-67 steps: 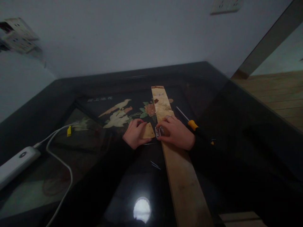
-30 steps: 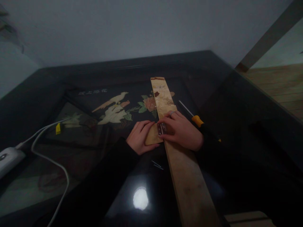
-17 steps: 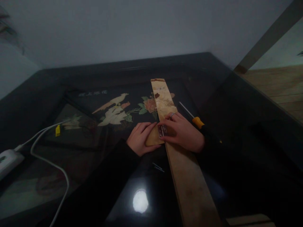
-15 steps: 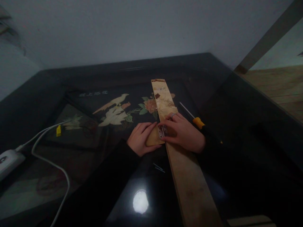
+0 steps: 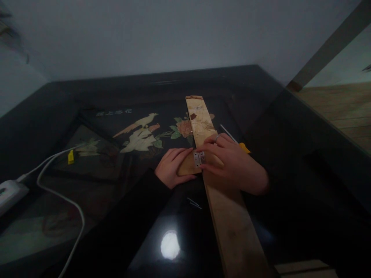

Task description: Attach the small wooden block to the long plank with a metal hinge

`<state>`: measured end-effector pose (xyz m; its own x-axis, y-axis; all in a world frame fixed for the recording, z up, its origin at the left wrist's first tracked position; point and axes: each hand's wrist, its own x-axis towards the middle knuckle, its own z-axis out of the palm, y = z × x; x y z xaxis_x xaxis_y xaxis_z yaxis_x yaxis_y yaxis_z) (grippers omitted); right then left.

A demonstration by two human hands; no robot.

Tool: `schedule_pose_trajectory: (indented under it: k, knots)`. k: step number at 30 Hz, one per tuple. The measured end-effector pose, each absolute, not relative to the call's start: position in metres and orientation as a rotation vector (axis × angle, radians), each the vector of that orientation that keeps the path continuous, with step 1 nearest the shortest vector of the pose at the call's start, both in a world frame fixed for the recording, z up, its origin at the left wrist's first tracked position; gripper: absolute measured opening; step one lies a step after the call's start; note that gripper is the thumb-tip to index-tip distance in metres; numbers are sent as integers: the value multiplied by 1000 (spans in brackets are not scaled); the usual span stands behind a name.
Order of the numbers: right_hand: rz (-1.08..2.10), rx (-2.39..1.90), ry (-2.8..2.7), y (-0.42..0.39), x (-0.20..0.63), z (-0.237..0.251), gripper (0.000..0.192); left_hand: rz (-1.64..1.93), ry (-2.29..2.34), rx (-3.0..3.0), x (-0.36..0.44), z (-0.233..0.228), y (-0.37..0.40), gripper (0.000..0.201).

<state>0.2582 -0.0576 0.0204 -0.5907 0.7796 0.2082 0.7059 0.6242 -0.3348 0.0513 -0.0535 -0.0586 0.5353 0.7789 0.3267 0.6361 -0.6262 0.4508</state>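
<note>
A dark glass-topped table (image 5: 290, 127) with a bird-and-flower inlay carries a long wooden plank (image 5: 228, 216) running away from the camera. The right hand (image 5: 232, 162) lies across the plank, fingers curled down onto a small metal hinge (image 5: 198, 158) at the plank's left edge. The left hand (image 5: 171, 168) rests flat, fingers extended, pressing a small wooden piece (image 5: 188, 166) against that edge beside the hinge. A yellow-handled screwdriver (image 5: 232, 137) shows just past the right hand; loose screws (image 5: 193, 203) lie near the plank; a white cable (image 5: 58, 181) trails at left.
</note>
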Motion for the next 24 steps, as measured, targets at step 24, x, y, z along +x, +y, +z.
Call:
schedule_pose_trajectory:
  k: [24]
  knots:
    - [-24,-1173,-2767,-115,208,-16,12,782,1144,2551,52,-61,-55,59]
